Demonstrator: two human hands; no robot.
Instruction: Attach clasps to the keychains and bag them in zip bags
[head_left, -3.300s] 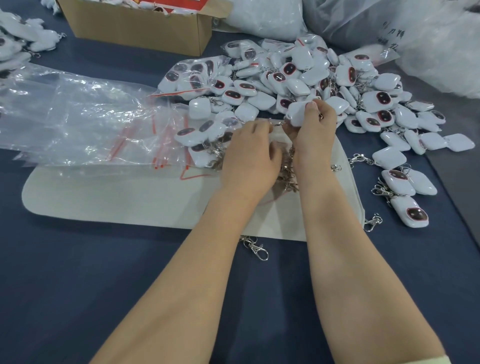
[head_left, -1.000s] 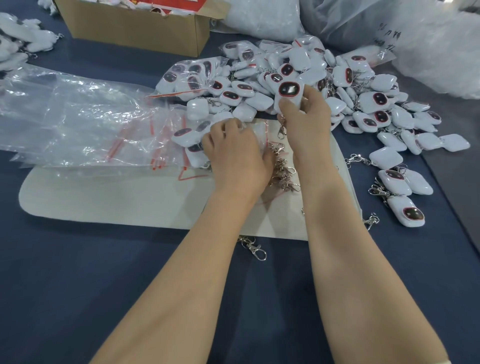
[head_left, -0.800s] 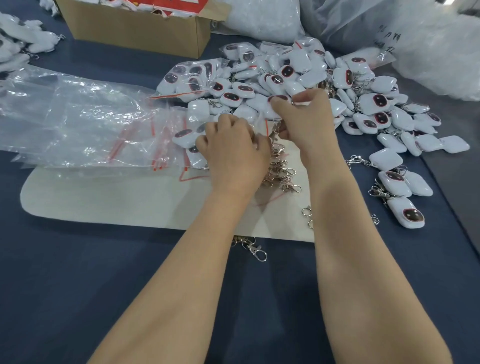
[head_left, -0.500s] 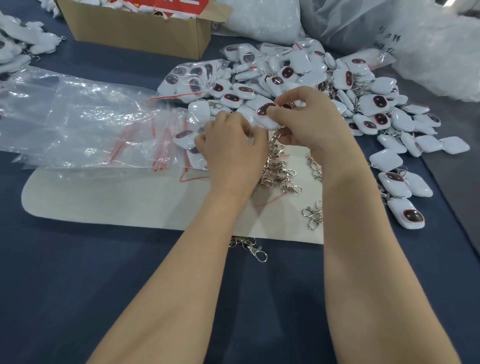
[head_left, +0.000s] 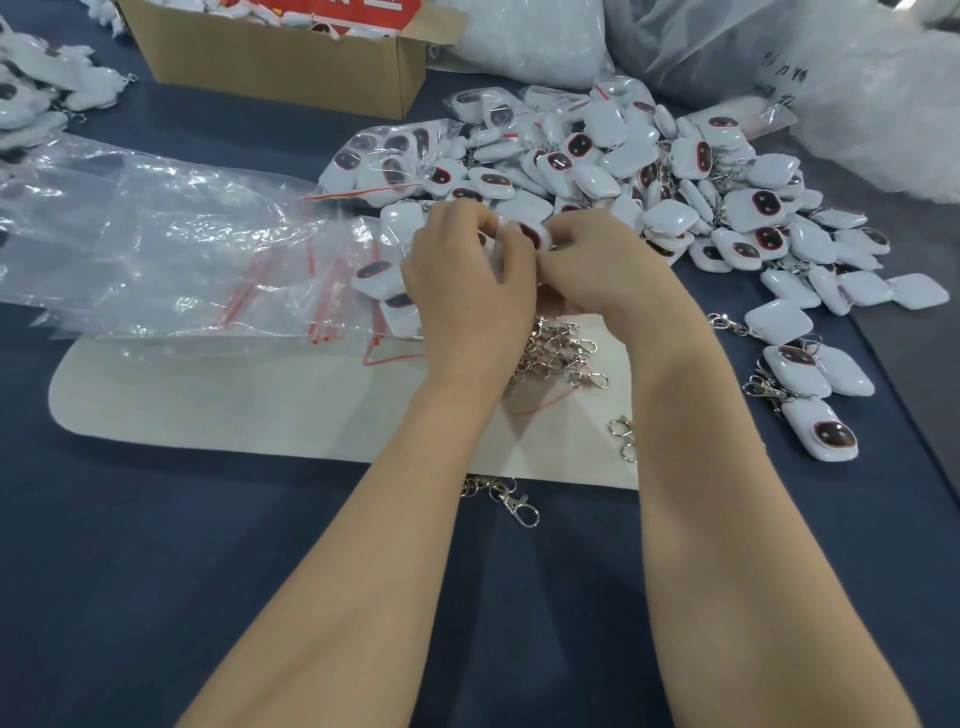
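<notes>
My left hand and my right hand meet over the far edge of the white mat. Between their fingertips is one white keychain with a dark red-rimmed face, partly wrapped in a clear zip bag. My left hand pinches the bag's edge and my right hand pinches the keychain. A heap of metal clasps lies just below the hands. A large pile of white keychains spreads behind them. Empty zip bags with red strips lie to the left.
A cardboard box stands at the back left, and big plastic sacks at the back right. Several keychains with clasps lie at the right. A loose clasp sits on the blue cloth before the mat.
My right hand has brought a keychain down from the pile and left to my left hand, where it now sits at the bag's mouth. My left hand has barely moved.
</notes>
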